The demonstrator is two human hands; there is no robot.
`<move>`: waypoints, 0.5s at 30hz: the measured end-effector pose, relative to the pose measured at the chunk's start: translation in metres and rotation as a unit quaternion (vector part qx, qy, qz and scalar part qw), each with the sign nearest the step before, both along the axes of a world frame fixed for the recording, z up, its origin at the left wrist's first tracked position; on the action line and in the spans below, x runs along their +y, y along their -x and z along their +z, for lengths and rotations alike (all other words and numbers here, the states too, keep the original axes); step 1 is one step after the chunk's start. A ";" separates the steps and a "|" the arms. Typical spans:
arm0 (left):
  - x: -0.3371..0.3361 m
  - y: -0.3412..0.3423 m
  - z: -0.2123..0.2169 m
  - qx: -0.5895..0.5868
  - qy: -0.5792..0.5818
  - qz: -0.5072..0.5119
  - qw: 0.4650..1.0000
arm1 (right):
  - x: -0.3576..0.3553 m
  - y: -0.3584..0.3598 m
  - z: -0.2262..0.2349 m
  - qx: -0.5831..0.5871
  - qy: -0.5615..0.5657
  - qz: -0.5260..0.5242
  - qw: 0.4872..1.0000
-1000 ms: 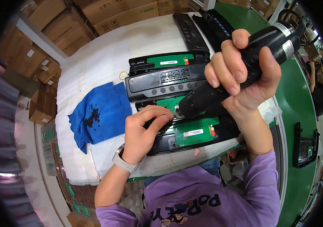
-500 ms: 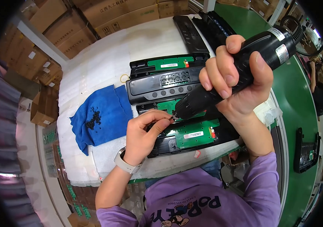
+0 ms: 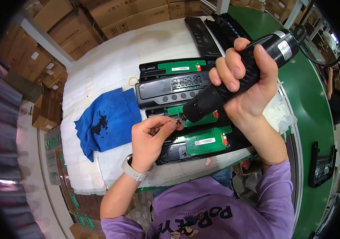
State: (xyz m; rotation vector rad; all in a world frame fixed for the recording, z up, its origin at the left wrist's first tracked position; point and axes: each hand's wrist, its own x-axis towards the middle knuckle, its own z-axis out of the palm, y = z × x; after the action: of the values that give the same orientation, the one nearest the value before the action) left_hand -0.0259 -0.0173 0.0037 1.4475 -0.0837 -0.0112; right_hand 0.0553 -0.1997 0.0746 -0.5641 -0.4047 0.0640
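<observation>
A black electric screwdriver slants down to the left, with my right hand wrapped round its body. Its front end is over a black panel housing with a green circuit board. My left hand pinches at that tip, thumb against forefinger; whatever small thing lies between them is too small to name. Nearest me, below both hands, lies another housing with a green board. Left of my left hand, a blue cloth carries a heap of tiny black screws.
Beyond the screwdriver lie a black panel with a display window and buttons and another board-fitted housing. More black panels are at the far edge of the white padded table. A yellow ring sits near the cloth. Cardboard boxes stand behind.
My right hand and the screwdriver's rear have shifted a little left and tilted. My left hand stays almost in place, still pinching near the tip.
</observation>
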 end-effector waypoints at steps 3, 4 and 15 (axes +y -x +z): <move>-0.003 -0.001 0.002 -0.050 -0.056 0.039 0.996 | 0.001 -0.003 0.001 0.002 0.013 0.012 1.000; -0.001 -0.002 0.002 -0.049 -0.055 0.040 0.996 | 0.003 -0.003 0.001 0.003 0.014 0.013 1.000; 0.007 -0.008 -0.006 -0.187 -0.326 0.035 0.926 | 0.020 0.002 -0.008 -0.120 0.304 0.018 0.945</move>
State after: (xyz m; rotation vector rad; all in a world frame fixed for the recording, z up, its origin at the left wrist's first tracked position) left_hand -0.0175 -0.0105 -0.0024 2.1061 -0.3692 0.3251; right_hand 0.0536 -0.1797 0.0666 -1.1825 -0.6390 0.1581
